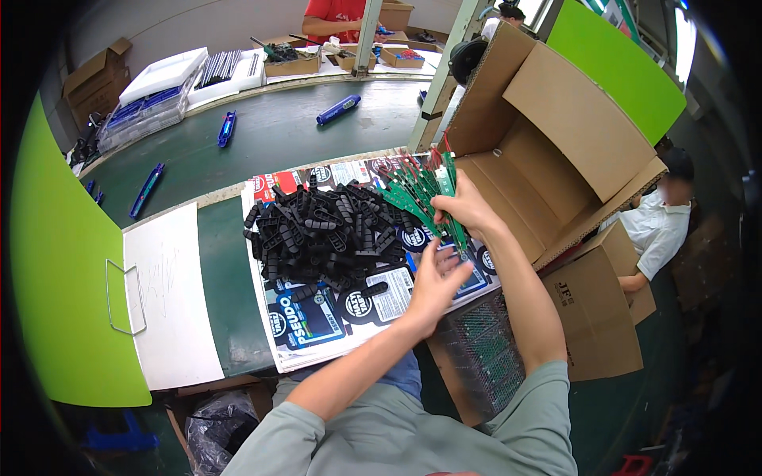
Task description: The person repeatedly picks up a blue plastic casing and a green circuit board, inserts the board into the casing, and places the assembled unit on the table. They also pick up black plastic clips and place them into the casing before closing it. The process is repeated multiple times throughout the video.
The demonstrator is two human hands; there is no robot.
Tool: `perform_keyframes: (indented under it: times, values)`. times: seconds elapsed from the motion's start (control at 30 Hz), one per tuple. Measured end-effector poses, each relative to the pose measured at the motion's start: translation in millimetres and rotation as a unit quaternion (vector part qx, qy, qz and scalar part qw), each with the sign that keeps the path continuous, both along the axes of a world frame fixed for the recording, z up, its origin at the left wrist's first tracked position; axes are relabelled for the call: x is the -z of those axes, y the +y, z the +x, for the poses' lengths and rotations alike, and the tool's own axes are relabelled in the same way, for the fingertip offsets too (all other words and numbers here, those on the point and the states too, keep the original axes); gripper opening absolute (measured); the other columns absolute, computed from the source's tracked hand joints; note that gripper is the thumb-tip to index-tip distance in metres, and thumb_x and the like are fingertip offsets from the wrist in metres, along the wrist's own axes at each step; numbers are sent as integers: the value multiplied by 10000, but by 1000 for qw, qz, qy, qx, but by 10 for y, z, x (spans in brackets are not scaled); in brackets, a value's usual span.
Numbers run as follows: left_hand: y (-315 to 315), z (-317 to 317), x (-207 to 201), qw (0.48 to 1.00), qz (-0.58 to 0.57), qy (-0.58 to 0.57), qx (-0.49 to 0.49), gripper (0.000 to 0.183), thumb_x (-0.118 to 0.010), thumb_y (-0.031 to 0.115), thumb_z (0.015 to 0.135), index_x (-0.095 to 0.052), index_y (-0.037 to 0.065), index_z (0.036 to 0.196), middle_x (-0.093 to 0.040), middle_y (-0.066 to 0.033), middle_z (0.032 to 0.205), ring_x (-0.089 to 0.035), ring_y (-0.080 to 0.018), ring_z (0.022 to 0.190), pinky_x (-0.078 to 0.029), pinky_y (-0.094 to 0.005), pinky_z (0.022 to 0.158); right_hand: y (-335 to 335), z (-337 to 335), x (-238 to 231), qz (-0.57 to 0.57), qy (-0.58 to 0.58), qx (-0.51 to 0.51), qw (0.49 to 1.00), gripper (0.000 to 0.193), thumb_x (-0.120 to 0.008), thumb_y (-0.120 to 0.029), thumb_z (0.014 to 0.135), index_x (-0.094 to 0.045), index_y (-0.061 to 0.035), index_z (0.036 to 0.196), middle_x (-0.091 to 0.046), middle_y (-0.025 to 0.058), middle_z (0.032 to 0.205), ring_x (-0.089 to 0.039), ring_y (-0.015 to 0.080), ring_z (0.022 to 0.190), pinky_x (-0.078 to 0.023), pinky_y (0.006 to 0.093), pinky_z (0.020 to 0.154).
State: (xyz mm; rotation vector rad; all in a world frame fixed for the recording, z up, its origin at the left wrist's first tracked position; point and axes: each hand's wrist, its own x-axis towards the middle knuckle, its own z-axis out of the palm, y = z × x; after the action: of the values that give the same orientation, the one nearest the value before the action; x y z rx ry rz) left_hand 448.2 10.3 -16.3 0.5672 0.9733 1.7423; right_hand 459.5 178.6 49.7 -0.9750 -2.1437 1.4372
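Right hand closed on wired circuit boards, left hand loosely open below

The right hand (470, 208) is gripping some narrow green circuit boards (444, 182), thumb and fingers closed around them partway along their length. The ends carrying red wires (447, 147) are pointing away from the person, probably so that the leads stay clear of the palm. More boards (401, 198) are fanning out just left of this grip; where the held ones end and the loose ones begin, I cannot tell.

The left hand (432, 285) is standing half open below the lower board ends, thumb and fingers parted, apparently holding nothing; contact with a board cannot be judged.

The black plastic clips (325, 230) are lying heaped left of the boards, presumably to be within easy reach. Both groups are resting on printed paper sheets (317, 349), which are likely serving as a work mat over the green bench. An open cardboard box (548, 170) is lying on its side to the right, its mouth facing the work area.

Labels: the paper sheets are bearing repeated round black-and-white emblems, bold lettering and a red panel. A white sheet (171, 309) at left is showing faint handwritten strokes, not legible. A brown carton (591, 317) at lower right is carrying dark print.
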Motion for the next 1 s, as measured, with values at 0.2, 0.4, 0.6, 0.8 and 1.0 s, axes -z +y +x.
perform_keyframes:
  times: [0.2, 0.4, 0.6, 0.8, 1.0]
  values:
    - [-312, 73, 97, 935, 102, 339, -4, 310, -658, 49, 911, -629, -32, 1209, -656, -148, 1120, -636, -253, 1049, -521, -346, 894, 297, -435, 43, 330, -259, 61, 906, 546, -715, -192, 820, -428, 27, 1230, -653, 317, 1144, -642, 469, 1089, -512, 538, 922]
    - [-215, 54, 121, 871, 151, 460, -87, 227, -671, -15, 830, -678, -17, 1057, -660, -147, 992, -622, -305, 913, -511, -371, 789, 326, -419, 294, 367, -277, 99, 883, 730, -720, -553, 814, -563, 2, 1261, -627, 233, 1266, -581, 380, 1225, -495, 510, 969]
    - [-144, 88, 369, 839, 94, 533, -53, 190, -664, -7, 819, -662, -11, 1009, -673, -163, 987, -621, -343, 936, -467, -420, 852, 240, -271, 451, 376, -104, 145, 909, 620, -766, -522, 746, -643, -37, 1113, -671, 212, 1127, -632, 388, 1083, -498, 506, 917]
    - [-205, 170, 240, 823, 45, 567, 14, 160, -631, -37, 886, -631, -33, 1046, -642, -150, 1034, -577, -299, 965, -470, -371, 826, -809, 1087, 654, 521, 230, 196, 798, 314, -808, -194, 769, -686, -21, 1002, -672, 131, 1017, -640, 326, 910, -491, 417, 815]
    - [-183, 238, 215, 788, 36, 614, 23, 196, -607, -11, 926, -631, -28, 1120, -606, -147, 1193, -583, -271, 1111, -464, -344, 936, -899, 3931, 2317, 236, -13, 614, 753, 263, -711, -164, 887, -676, -9, 1097, -707, 131, 941, -687, 244, 843, -546, 371, 759]
